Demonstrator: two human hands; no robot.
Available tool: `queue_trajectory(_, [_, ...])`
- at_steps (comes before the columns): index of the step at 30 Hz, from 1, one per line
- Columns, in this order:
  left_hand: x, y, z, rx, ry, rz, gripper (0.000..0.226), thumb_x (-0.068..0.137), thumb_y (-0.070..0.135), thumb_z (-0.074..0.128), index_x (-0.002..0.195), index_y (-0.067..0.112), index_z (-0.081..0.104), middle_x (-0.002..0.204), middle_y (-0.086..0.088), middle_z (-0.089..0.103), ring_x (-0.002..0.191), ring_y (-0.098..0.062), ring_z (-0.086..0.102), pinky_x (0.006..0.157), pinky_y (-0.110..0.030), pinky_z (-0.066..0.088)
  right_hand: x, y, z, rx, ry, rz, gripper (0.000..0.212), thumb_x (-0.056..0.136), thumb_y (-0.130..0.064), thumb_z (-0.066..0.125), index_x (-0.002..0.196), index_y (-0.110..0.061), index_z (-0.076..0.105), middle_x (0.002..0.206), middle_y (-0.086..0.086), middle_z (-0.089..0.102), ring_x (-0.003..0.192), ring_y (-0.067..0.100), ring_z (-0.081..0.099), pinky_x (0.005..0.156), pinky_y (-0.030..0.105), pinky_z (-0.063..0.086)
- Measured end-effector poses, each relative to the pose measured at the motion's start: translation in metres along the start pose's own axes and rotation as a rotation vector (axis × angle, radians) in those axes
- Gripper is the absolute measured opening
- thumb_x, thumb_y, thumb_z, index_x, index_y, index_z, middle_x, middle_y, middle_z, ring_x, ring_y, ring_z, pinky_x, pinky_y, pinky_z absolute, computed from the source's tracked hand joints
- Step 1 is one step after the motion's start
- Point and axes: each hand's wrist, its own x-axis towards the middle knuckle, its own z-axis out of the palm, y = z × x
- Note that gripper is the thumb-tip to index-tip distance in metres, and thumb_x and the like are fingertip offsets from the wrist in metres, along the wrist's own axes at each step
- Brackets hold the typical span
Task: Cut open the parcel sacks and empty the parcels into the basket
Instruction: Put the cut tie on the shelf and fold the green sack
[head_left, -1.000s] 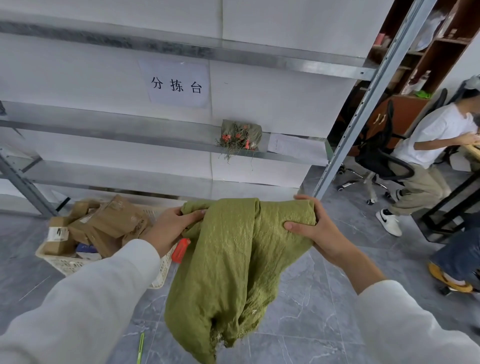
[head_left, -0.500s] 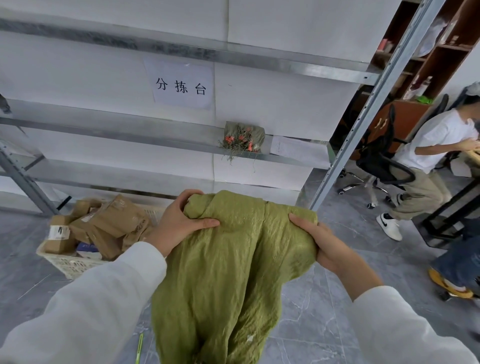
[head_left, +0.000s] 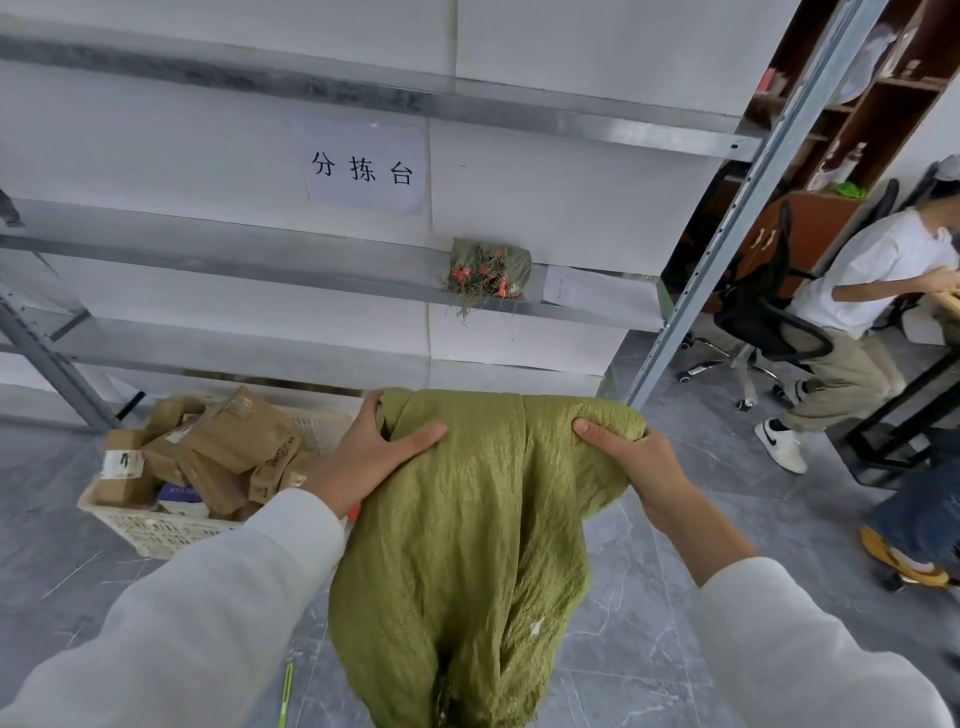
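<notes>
Risk of knocking brown parcels off the heaped basket at left if brushed by the limp green sack hanging just right of it above the floor; possibly a last parcel caught unseen in its folds. Gripped along its bunched top by the left hand, thumb across the near face, fingers curled over the far edge; likewise by the right hand, fingers hidden behind.

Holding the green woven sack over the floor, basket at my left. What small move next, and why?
Probably fold the green woven sack in half. It hangs limp from the left hand and right hand, so it looks emptied; brown cardboard parcels already lie in the white plastic basket.
</notes>
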Motion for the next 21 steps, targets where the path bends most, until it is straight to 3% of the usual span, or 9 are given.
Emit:
queue_trajectory(3, [-0.002, -0.001, -0.005, 0.07, -0.113, 0.076, 0.109, 0.049, 0.054, 0.09, 0.133, 0.06, 0.021, 0.133, 0.016, 0.043, 0.118, -0.007, 0.052, 0.102, -0.034, 0.044, 0.0, -0.002, -0.003, 0.032, -0.014, 0.126, 0.074, 0.044, -0.046, 0.092, 0.104, -0.008, 0.071, 0.098, 0.007, 0.076, 0.089, 0.022, 0.073, 0.078, 0.034, 0.057])
queue_trajectory(5, [-0.004, 0.0, -0.006, 0.085, -0.158, 0.094, 0.113, 0.049, 0.047, 0.093, 0.134, 0.062, 0.02, 0.135, 0.005, 0.042, 0.12, -0.015, 0.053, 0.102, -0.041, 0.045, 0.0, -0.001, -0.005, 0.058, -0.015, 0.217, 0.074, 0.048, -0.048, 0.09, 0.104, -0.005, 0.069, 0.097, 0.009, 0.076, 0.089, 0.024, 0.073, 0.079, 0.036, 0.058])
queue_trajectory(8, [-0.004, 0.002, -0.003, 0.052, -0.09, 0.128, 0.09, 0.049, 0.041, 0.094, 0.125, 0.05, 0.047, 0.124, 0.004, 0.056, 0.111, -0.018, 0.06, 0.096, -0.046, 0.05, -0.002, 0.001, -0.003, 0.092, -0.03, 0.271, 0.074, 0.056, -0.045, 0.088, 0.114, -0.006, 0.065, 0.103, 0.011, 0.075, 0.092, 0.026, 0.073, 0.078, 0.038, 0.058])
queue_trajectory(10, [-0.002, 0.004, -0.001, 0.058, 0.036, 0.104, 0.069, 0.051, 0.04, 0.093, 0.111, 0.041, 0.06, 0.112, 0.007, 0.065, 0.104, -0.015, 0.062, 0.092, -0.041, 0.051, -0.003, 0.001, -0.003, 0.115, -0.065, 0.219, 0.075, 0.061, -0.045, 0.086, 0.124, -0.013, 0.06, 0.112, 0.009, 0.072, 0.095, 0.024, 0.072, 0.074, 0.035, 0.059])
queue_trajectory(14, [0.0, 0.006, -0.003, -0.028, 0.135, -0.026, 0.061, 0.05, 0.052, 0.088, 0.103, 0.033, 0.066, 0.091, 0.017, 0.073, 0.079, 0.002, 0.068, 0.069, -0.017, 0.049, -0.006, -0.002, -0.009, 0.021, -0.245, 0.042, 0.077, 0.058, -0.042, 0.09, 0.126, -0.04, 0.053, 0.123, 0.005, 0.062, 0.1, 0.021, 0.07, 0.075, 0.034, 0.058])
queue_trajectory(17, [0.0, 0.01, -0.002, -0.016, 0.137, -0.094, 0.052, 0.054, 0.061, 0.082, 0.096, 0.034, 0.067, 0.08, 0.029, 0.07, 0.072, 0.01, 0.066, 0.061, -0.011, 0.044, -0.006, -0.003, -0.015, -0.035, -0.342, -0.07, 0.086, 0.051, -0.035, 0.095, 0.126, -0.037, 0.053, 0.125, 0.006, 0.061, 0.108, 0.025, 0.066, 0.085, 0.037, 0.056])
queue_trajectory(21, [0.001, 0.017, 0.001, 0.063, 0.153, -0.198, 0.039, 0.06, 0.068, 0.072, 0.078, 0.036, 0.061, 0.057, 0.031, 0.063, 0.055, 0.01, 0.061, 0.054, -0.01, 0.035, -0.005, -0.004, -0.014, -0.09, -0.295, -0.201, 0.076, 0.061, -0.025, 0.089, 0.127, -0.036, 0.053, 0.111, 0.001, 0.068, 0.099, 0.026, 0.069, 0.08, 0.034, 0.057])
